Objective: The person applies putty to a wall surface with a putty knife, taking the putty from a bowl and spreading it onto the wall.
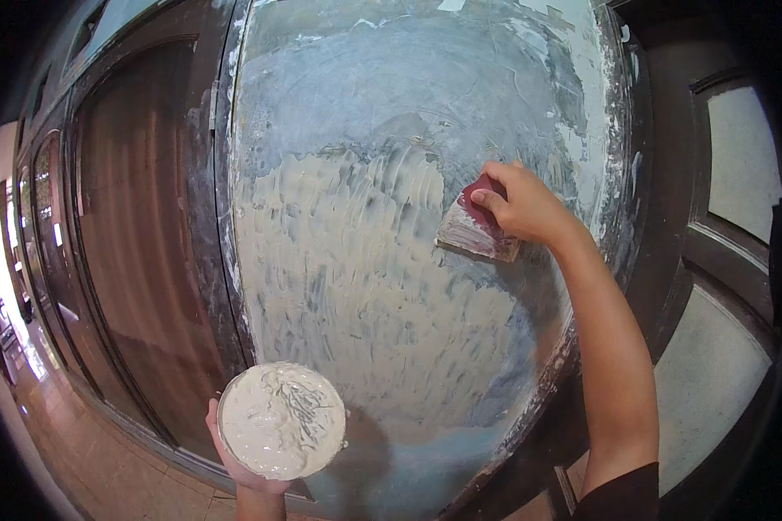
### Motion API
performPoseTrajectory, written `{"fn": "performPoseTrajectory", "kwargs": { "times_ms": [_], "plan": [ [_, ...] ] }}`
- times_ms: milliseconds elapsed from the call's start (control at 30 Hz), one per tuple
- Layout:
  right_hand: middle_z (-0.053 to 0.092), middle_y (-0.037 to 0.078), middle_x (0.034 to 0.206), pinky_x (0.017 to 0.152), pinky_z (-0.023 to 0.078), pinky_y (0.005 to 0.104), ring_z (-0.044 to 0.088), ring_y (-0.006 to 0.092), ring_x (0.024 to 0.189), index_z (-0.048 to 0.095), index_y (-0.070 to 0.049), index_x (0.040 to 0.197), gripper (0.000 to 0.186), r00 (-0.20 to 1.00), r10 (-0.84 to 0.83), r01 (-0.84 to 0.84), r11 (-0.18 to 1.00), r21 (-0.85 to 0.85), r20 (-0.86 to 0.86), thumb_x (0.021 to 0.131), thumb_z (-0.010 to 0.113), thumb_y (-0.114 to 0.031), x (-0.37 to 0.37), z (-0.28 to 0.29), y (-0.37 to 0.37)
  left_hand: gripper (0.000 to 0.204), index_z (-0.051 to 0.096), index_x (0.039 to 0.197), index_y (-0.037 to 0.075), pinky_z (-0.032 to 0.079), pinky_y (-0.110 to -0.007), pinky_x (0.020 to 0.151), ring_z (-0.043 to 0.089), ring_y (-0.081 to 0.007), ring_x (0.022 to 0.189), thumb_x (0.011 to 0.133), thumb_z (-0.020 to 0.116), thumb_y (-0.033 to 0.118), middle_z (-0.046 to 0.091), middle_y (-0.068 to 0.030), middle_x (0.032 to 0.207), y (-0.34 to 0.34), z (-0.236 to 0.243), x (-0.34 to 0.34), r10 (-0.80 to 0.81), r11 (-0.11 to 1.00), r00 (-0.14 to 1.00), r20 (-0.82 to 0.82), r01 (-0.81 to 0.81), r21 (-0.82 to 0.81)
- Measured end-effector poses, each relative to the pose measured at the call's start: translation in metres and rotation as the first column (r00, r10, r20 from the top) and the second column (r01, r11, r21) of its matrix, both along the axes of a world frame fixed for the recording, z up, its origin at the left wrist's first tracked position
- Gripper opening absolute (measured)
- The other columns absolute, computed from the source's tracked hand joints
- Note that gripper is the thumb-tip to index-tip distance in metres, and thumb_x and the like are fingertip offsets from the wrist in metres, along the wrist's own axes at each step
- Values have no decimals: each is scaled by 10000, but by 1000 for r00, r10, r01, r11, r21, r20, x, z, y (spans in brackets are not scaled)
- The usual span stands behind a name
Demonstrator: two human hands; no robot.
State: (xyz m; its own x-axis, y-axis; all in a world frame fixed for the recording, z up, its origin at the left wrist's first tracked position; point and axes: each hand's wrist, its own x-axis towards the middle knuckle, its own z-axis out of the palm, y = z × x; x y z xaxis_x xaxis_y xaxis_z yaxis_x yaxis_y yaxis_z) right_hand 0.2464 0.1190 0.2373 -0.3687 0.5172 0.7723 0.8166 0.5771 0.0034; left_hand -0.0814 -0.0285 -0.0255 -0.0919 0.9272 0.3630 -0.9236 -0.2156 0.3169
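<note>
In my right hand point(523, 201) is a dark red putty scraper point(481, 227), its wide blade smeared with pale filler. The fingers are closed round its upper part, and its lower edge lies at or very near the wall point(382, 95); I cannot tell if it touches. A cream, streaky coat of putty point(347, 269) covers much of the wall's middle, to the left of and below the scraper. Low on the left, my left hand point(241, 469) supports a round tub of putty point(280, 421) from below and the side. Its contents look wet and stirred, with grey streaks.
To the left stands a dark-framed glass door or window point(139, 217) with a brown curtain behind it. A dark wooden frame with pale panels point(743, 156) borders the wall on the right. Tiled floor point(104, 443) shows at the lower left.
</note>
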Motion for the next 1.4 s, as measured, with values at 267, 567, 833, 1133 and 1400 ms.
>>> {"fn": "performPoseTrajectory", "kwargs": {
  "times_ms": [267, 567, 833, 1133, 1400],
  "plan": [
    [657, 192, 1011, 957, 382, 558, 536, 407, 1071, 607, -43, 975, 221, 997, -72, 72, 997, -23, -2, 945, 682, -249, -7, -6, -7, 810, 492, 1456, 46, 446, -587, 1071, 547, -417, 1283, 972, 339, 677, 539, -192, 1452, 9, -10, -3, -14, 999, 1000, -20, 15, 40],
    [618, 249, 930, 823, 456, 454, 580, 423, 921, 581, 30, 950, 233, 997, -32, 24, 994, -110, -67, 941, 671, -185, 7, 7, -12, 785, 507, 1445, 49, 455, -558, 1068, 566, -388, 1265, 983, 343, 662, 561, -180, 1429, 12, -8, -4, -7, 1000, 1000, -18, 7, 15],
    [653, 219, 1005, 932, 398, 545, 576, 425, 1036, 616, -24, 976, 262, 996, -90, 90, 996, -17, -9, 957, 657, -281, 0, -7, -15, 789, 513, 1438, 54, 468, -581, 1045, 575, -407, 1244, 974, 352, 673, 574, -177, 1413, 1, -6, -23, 38, 999, 999, 12, -38, -8],
    [657, 185, 991, 921, 380, 515, 566, 399, 1028, 609, -31, 951, 225, 991, -129, 125, 988, 87, 44, 958, 654, -251, -10, -15, -12, 789, 535, 1417, 55, 472, -560, 1048, 582, -389, 1239, 966, 366, 680, 583, -168, 1404, 0, -10, -35, 47, 999, 998, 33, -47, -16],
    [658, 169, 1024, 923, 368, 509, 561, 384, 1039, 602, -25, 955, 232, 984, -159, 151, 983, 103, 75, 963, 648, -252, -8, -24, -9, 789, 534, 1418, 51, 475, -561, 1044, 583, -388, 1240, 971, 357, 677, 588, -167, 1399, 3, -13, -38, 46, 999, 998, 30, -46, -12]
  ]
}}
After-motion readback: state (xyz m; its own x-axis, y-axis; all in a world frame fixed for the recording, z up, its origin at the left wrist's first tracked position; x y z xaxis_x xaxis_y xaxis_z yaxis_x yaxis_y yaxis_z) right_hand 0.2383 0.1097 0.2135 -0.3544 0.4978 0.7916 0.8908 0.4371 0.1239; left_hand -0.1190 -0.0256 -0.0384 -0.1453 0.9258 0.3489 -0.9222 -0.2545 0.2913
